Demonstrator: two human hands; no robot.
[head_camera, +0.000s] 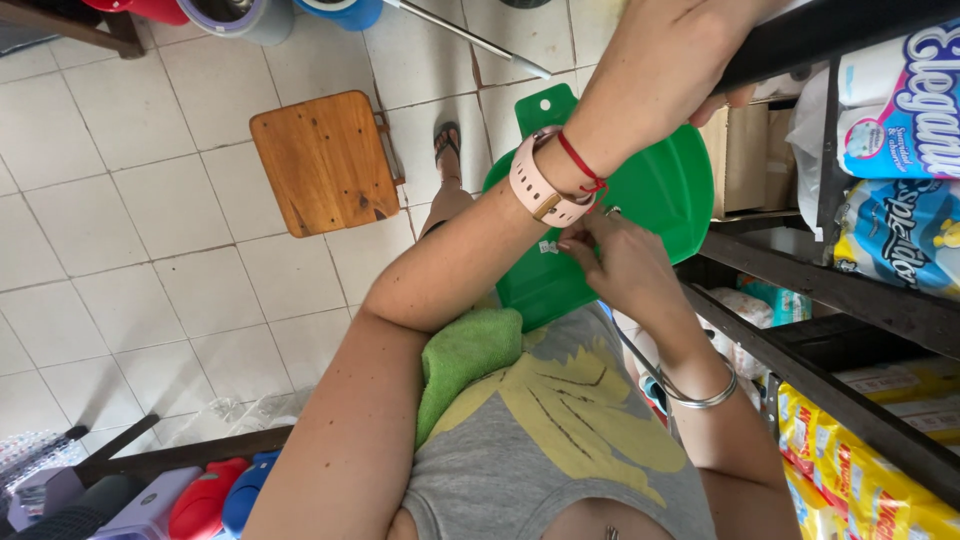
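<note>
A green plastic dustpan (655, 195) with a hole in its handle stands upright against my body, above the tiled floor. My right hand (620, 262), with a silver bangle on the wrist, lies on the dustpan's face. Its fingertips pinch at a small white sticker (547, 246) there. My left arm crosses in front of the dustpan and wears a pink watch (540, 185) and a red string. My left hand (670, 65) reaches up to a black shelf bar (840, 30), thumb under the bar and fingers hidden behind it. A green cloth (462, 355) is tucked under my left arm.
Black metal shelves (800, 290) on the right hold paper rolls, packets and a cardboard box. A small wooden stool (322, 162) stands on the white floor tiles. My sandalled foot (447, 145) shows below. Plastic stools and buckets sit at the bottom left and top edge.
</note>
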